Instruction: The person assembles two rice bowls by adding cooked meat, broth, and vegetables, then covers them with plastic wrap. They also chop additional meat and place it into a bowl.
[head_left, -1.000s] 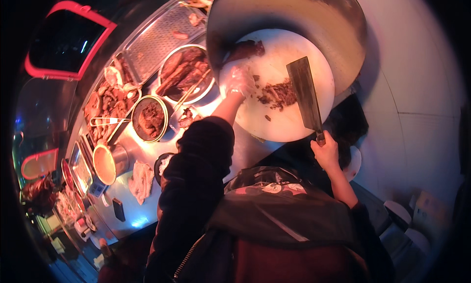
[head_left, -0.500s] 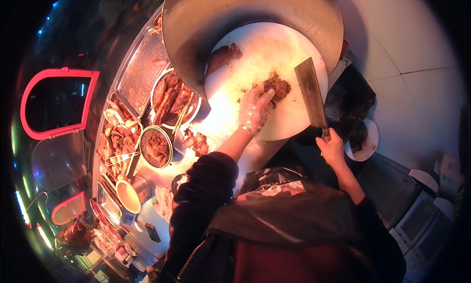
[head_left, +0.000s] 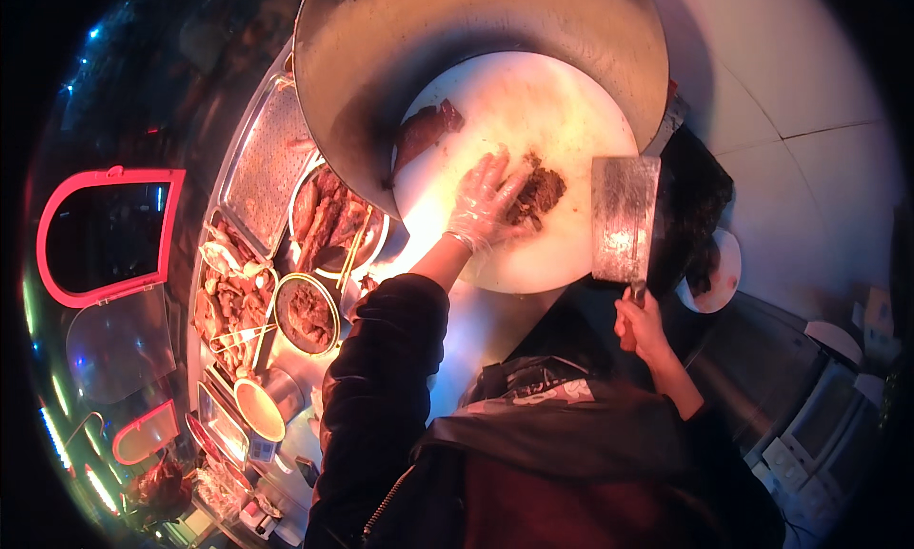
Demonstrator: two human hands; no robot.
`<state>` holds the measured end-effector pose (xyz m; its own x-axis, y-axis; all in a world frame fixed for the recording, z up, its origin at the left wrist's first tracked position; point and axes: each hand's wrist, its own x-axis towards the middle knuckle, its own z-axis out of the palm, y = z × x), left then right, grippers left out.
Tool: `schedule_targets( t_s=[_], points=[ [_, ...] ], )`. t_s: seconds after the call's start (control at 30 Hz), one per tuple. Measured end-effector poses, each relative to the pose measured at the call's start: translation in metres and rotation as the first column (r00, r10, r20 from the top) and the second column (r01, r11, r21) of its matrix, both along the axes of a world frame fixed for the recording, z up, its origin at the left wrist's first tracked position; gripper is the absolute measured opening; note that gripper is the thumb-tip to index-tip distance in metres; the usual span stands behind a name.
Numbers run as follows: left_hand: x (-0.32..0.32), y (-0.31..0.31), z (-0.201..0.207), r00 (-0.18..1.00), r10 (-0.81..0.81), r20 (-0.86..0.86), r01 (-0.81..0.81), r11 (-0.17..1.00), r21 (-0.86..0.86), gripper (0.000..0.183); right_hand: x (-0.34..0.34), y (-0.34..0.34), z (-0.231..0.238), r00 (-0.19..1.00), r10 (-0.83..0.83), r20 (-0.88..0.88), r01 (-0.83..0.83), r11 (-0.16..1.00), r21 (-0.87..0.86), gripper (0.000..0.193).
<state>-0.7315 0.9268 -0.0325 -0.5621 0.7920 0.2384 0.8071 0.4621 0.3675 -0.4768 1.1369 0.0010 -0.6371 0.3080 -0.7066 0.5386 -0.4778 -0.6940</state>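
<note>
My left hand (head_left: 487, 203), in a clear plastic glove, has its fingers spread beside a small heap of dark chopped meat (head_left: 540, 193); fingers and thumb reach its left edge. The heap lies on a round white cutting board (head_left: 533, 92). Bare of any glove, my right hand (head_left: 642, 322) grips the handle of a cleaver (head_left: 625, 218). The cleaver's broad blade shows its flat side at the right rim of the board, apart from the meat. A larger dark red piece of meat (head_left: 426, 138) rests at the board's far left.
A tall curved metal guard (head_left: 476, 6) rises behind the board. On the left stand a bowl of meat pieces (head_left: 327, 211) with chopsticks (head_left: 356, 246), a round dish of meat (head_left: 307, 313), a perforated tray (head_left: 267, 159) and a metal pot (head_left: 262, 408). A white plate (head_left: 725, 280) sits at right.
The cleaver has turned from nearly edge-on to showing its broad side, and my right hand has shifted slightly down. My left hand has moved left, its fingers spreading out.
</note>
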Motion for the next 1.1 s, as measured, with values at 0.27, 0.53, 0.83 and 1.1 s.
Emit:
schedule_targets(
  t_s=[0.27,0.53,0.83,1.1],
  points=[
    [-0.007,0.036,0.008,0.983,-0.126,0.134,0.147,0.976,-0.162,0.095,-0.007,-0.074,-0.031,0.988,-0.151,0.038,0.155,0.973,-0.171,0.018],
    [0.004,0.026,0.010,0.981,0.111,0.159,-0.121,0.991,0.050,0.086,-0.057,-0.130,-0.014,0.998,0.031,0.057,-0.015,0.964,-0.265,0.013],
    [0.031,0.008,0.028,0.833,0.502,0.230,-0.551,0.787,0.277,0.070,-0.061,-0.117,-0.008,0.944,0.317,-0.088,-0.326,0.938,-0.119,0.016],
    [0.129,-0.054,0.061,0.483,0.857,0.182,-0.845,0.401,0.353,0.073,-0.041,-0.087,0.032,0.563,0.818,-0.117,-0.826,0.563,-0.039,0.015]
  ],
)
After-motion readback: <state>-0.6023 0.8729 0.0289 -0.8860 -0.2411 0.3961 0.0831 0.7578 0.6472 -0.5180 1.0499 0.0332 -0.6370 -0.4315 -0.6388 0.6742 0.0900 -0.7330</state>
